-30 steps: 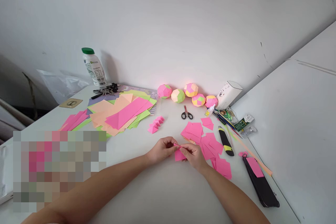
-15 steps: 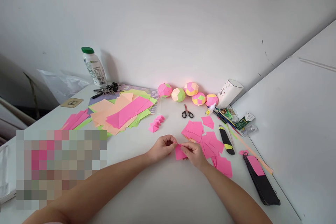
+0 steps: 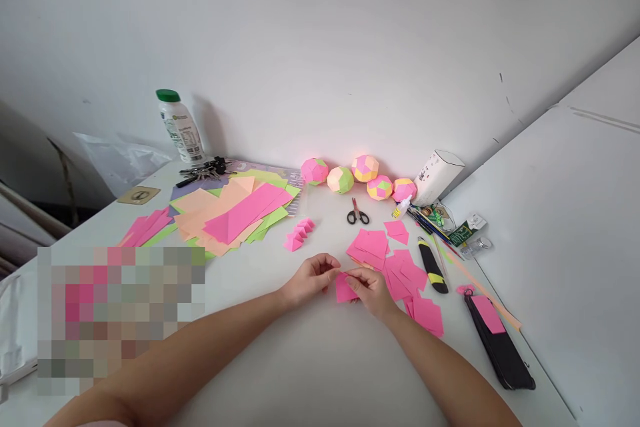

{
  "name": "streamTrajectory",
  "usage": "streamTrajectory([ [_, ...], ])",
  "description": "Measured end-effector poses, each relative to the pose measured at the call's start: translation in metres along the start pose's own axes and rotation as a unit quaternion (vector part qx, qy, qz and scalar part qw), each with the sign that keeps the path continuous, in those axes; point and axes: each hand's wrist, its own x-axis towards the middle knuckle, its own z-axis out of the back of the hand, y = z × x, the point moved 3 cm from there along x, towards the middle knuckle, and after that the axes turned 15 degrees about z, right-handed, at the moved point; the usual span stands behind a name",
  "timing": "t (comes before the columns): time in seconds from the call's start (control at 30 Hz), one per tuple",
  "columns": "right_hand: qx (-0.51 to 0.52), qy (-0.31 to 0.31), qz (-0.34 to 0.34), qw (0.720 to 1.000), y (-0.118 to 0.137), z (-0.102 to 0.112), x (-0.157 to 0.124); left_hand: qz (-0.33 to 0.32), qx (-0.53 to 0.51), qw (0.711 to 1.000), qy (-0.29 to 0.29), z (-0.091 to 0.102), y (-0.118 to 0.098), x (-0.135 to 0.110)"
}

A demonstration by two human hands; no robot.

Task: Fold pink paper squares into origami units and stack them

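Observation:
A small pink paper piece [image 3: 344, 292] is held just above the table in front of me. My right hand [image 3: 371, 290] pinches it from the right, with the thumb on its face and the other fingers behind it. My left hand [image 3: 311, 280] is curled at its upper left corner, thumb tip and forefinger close together there; their exact hold on the edge is hard to make out. Loose pink paper pieces [image 3: 400, 277] lie just beyond and beside my right hand. A row of folded pink papers [image 3: 300, 233] stands beyond my left hand.
Scissors [image 3: 357, 213] lie ahead, before several paper balls [image 3: 340, 180] along the wall. A utility knife [image 3: 433, 267] and a black pouch [image 3: 500, 347] are on the right. Coloured paper strips [image 3: 240, 213], keys [image 3: 205, 170] and a white bottle [image 3: 180, 127] are at the left.
The fingers of my left hand have loosened a little at the paper's corner and shifted slightly upward. My right hand keeps its pinch on the paper.

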Motion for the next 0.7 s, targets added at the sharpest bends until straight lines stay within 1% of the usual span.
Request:
streamTrajectory([
  [0.07,-0.022,0.012,0.012,1.0,0.004,-0.002,0.001,-0.015,0.049,0.999,0.014,-0.003,0.002,0.0],
  [0.17,-0.073,0.021,0.04,0.996,0.011,-0.003,0.002,-0.023,0.094,0.995,0.0,-0.004,0.006,0.002],
  [0.23,-0.082,0.021,0.043,0.995,0.014,-0.004,0.002,-0.018,0.106,0.994,-0.001,-0.004,0.007,0.002],
  [0.37,-0.066,0.003,0.031,0.997,0.014,-0.003,0.0,-0.012,0.104,0.994,0.008,-0.006,0.005,-0.001],
  [0.53,-0.002,-0.054,-0.021,0.998,0.005,0.001,-0.002,0.009,0.089,0.996,0.003,-0.007,0.003,-0.002],
  [0.6,0.02,-0.073,-0.029,0.997,0.003,0.002,-0.001,0.015,0.08,0.997,-0.004,-0.006,0.002,-0.002],
  [0.7,0.033,-0.077,-0.03,0.996,0.002,0.003,-0.001,0.019,0.067,0.998,-0.01,-0.004,0.002,-0.001],
])
